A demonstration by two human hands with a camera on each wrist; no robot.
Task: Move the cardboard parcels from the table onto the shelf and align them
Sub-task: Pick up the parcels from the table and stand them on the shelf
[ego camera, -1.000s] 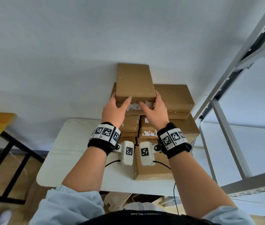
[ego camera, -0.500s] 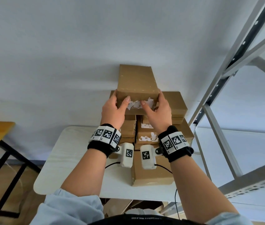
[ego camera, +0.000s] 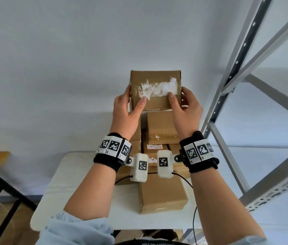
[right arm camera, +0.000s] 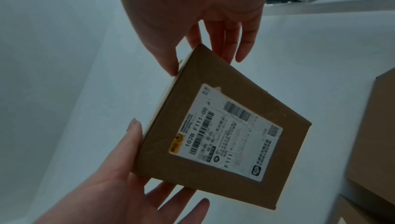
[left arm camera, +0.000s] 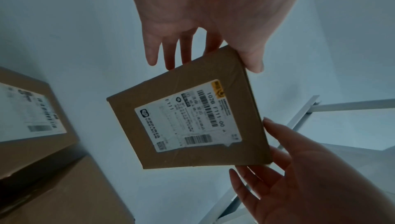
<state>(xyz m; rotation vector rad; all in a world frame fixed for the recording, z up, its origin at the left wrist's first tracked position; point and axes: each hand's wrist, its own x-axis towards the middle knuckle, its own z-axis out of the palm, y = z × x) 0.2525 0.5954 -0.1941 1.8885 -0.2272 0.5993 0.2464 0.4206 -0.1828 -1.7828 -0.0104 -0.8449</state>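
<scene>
Parcel (ego camera: 155, 92) lifted off stack (ego camera: 162, 131) — tilted upright, both hands' grip

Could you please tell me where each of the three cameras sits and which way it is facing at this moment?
Head: worn on the head, looking forward and down at both forearms, the left hand and right hand holding the lifted parcel above the table.
Left wrist: looks along the left palm up at the parcel's labelled underside.
Right wrist: the same from the right.
All three share the lifted parcel and both hands.

Matt cardboard parcel (ego camera: 155, 91), torn paper label, perhaps glossy tape, metal shelf (ego camera: 242, 55)
</scene>
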